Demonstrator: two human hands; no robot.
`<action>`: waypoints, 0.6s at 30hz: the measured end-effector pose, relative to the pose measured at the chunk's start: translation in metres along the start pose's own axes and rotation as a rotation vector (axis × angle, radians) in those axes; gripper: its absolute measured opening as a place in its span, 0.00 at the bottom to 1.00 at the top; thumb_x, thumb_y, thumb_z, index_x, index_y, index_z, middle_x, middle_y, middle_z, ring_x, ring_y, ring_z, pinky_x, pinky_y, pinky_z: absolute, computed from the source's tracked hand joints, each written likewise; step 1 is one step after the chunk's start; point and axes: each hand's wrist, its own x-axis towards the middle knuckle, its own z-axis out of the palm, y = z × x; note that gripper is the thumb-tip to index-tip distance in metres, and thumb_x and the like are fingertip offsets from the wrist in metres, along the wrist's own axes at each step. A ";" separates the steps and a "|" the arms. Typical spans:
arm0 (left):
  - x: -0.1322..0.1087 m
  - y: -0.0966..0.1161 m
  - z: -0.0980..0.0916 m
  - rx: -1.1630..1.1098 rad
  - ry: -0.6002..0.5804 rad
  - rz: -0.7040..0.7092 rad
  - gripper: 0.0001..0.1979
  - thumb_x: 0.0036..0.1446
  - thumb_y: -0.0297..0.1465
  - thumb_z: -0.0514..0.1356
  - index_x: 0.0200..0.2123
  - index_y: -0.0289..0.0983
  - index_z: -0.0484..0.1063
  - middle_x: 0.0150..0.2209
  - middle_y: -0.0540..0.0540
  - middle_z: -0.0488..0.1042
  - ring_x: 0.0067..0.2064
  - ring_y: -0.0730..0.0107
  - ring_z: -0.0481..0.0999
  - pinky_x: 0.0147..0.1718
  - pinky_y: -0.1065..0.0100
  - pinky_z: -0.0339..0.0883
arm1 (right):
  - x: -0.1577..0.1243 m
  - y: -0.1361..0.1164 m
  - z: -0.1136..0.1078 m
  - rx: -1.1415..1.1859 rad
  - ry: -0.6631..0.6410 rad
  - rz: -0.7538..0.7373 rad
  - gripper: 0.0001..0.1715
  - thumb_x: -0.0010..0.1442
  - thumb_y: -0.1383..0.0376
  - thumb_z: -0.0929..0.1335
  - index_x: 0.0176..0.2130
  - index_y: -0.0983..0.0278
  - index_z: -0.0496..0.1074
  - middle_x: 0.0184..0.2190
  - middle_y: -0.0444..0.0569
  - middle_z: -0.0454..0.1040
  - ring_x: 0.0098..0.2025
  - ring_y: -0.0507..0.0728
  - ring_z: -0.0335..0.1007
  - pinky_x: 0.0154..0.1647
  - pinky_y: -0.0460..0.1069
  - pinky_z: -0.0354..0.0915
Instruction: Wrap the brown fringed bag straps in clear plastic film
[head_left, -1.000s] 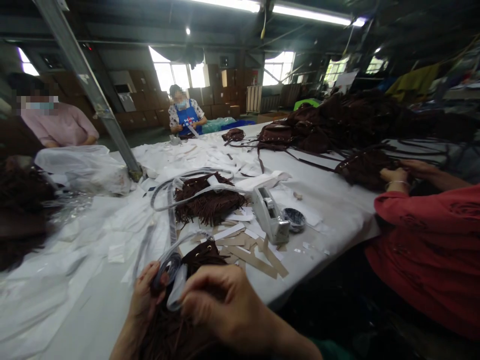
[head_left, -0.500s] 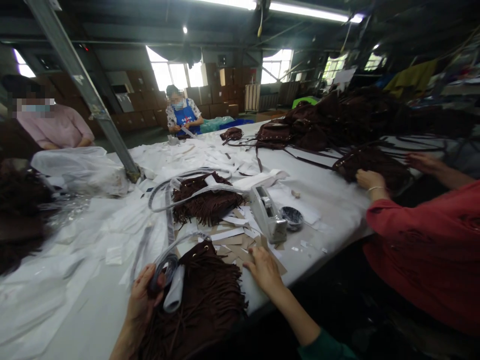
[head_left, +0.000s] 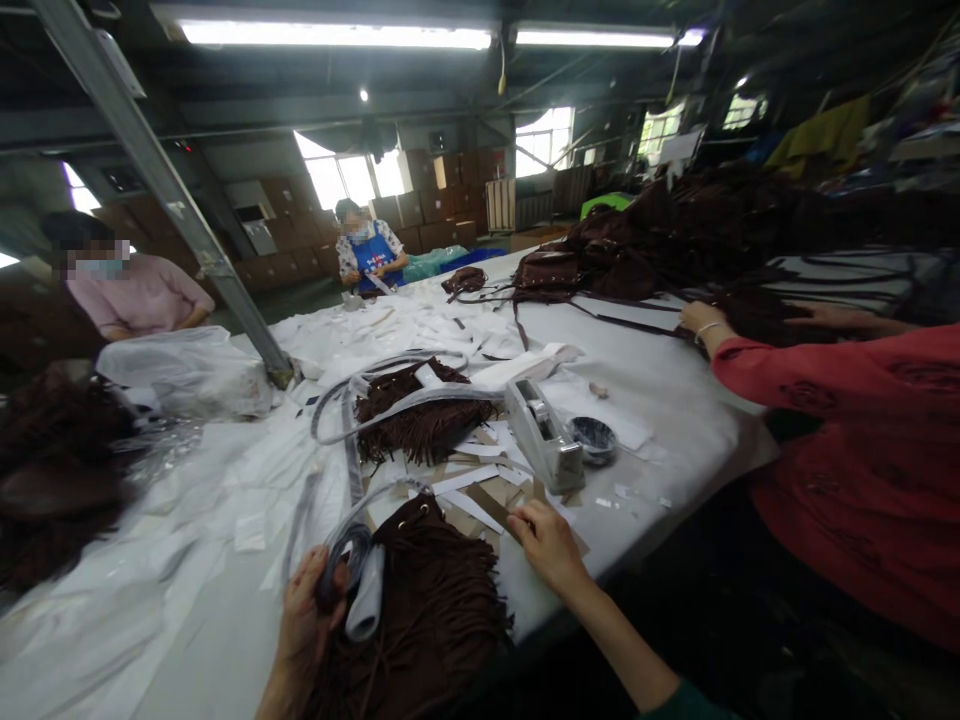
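My left hand [head_left: 306, 605] is closed around a coiled strap [head_left: 352, 550] wrapped in clear plastic and white padding. This strap belongs to a dark brown fringed bag [head_left: 442, 580] with metal eyelets, lying at the table's near edge. To the right of the bag, my right hand [head_left: 551, 545] pinches the end of a brown card strip [head_left: 489, 506] over a loose pile of white and brown strips [head_left: 461, 480]. Just beyond that pile lies a second fringed bag [head_left: 420, 420], its strap wrapped in plastic. A grey tape dispenser [head_left: 544, 435] stands beside the strips.
A dark roll of tape [head_left: 592, 440] sits right of the dispenser. White sheets [head_left: 225, 560] cover the table's left side, near a metal post [head_left: 217, 260]. A red-sleeved co-worker [head_left: 787, 370] handles brown bags [head_left: 645, 240] at right. Two other people stand across the table.
My right hand has closed on a card strip and lifts one end from the pile. My left hand keeps hold of the strap. The red-sleeved co-worker's hands have shifted, and the view has tilted.
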 end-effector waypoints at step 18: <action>-0.005 0.025 0.022 -0.026 -0.001 0.059 0.21 0.46 0.45 0.66 0.25 0.37 0.62 0.17 0.57 0.63 0.13 0.83 0.57 0.06 0.81 0.43 | -0.011 -0.133 0.036 0.437 -0.306 0.054 0.11 0.52 0.65 0.66 0.21 0.65 0.73 0.19 0.44 0.72 0.24 0.52 0.65 0.25 0.45 0.54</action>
